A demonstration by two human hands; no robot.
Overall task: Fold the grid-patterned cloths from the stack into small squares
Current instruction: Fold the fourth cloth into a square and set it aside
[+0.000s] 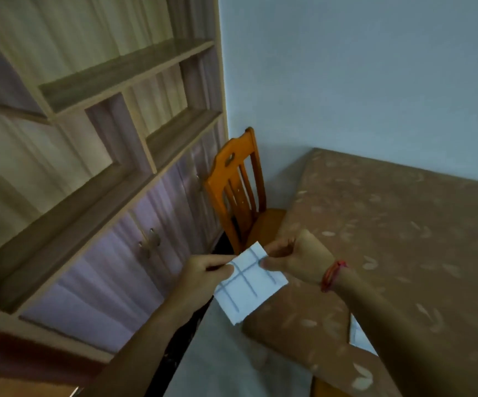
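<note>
A small white cloth with a blue grid pattern [250, 285] hangs folded in the air over the left edge of the table [404, 239]. My left hand [203, 275] pinches its upper left edge. My right hand [298, 257] pinches its top right corner between thumb and curled fingers; a red string is tied round that wrist. The cloth's lower corner points down, free of the table. The stack of cloths is not in view.
The table carries a brown leaf-patterned cover. An orange wooden chair [239, 190] stands at the table's far left corner, against the pale wall. A tall wooden shelf unit with cabinet doors [103, 196] fills the left side. A pale floor strip lies below the hands.
</note>
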